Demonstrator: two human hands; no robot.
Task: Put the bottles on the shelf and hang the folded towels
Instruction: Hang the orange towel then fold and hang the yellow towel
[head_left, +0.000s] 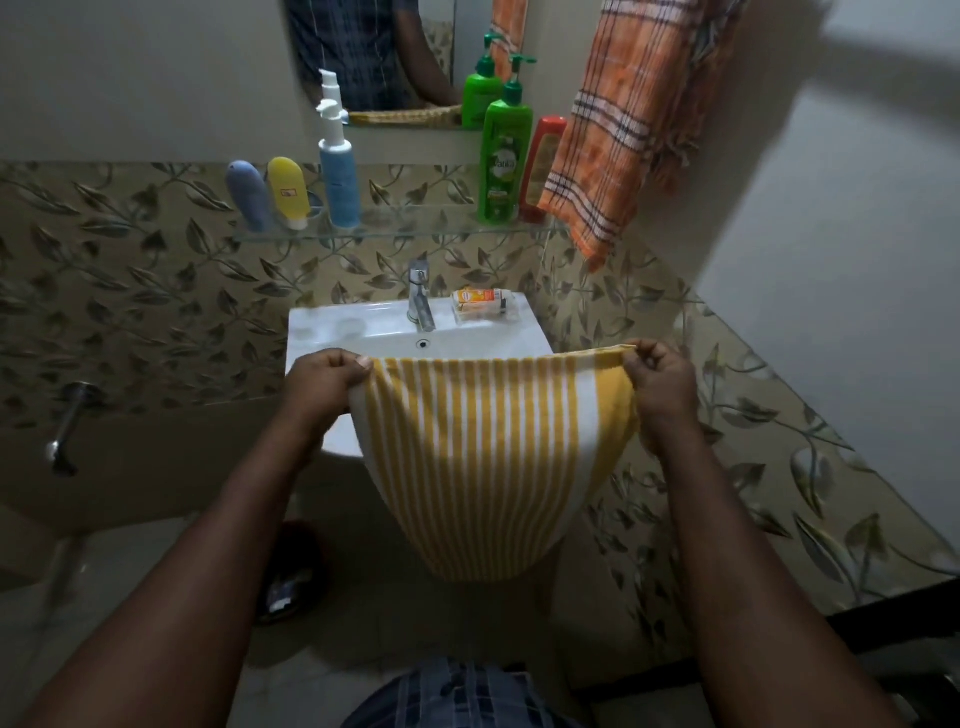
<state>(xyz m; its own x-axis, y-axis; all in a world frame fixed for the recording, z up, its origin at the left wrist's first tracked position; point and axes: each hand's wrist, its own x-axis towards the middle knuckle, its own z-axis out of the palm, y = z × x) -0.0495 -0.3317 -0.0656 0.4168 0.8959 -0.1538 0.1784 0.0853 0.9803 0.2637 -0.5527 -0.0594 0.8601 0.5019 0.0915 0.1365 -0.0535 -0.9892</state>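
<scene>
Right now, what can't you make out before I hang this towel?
Head view only.
Cut off by the top edge: the rail or hook above the orange checked towel.
White sink bowl: hidden by the yellow-striped towel that left hand and right hand hold.
Red bottle: partly behind the green pump bottle and that towel.

White sink, faucet, perhaps soap packet

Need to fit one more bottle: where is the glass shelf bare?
The middle of the shelf is bare, between the blue bottle and the green bottle. Crowded: the left end, with the grey tube and yellow tube; the right end, with the red bottle and orange towel.
</scene>
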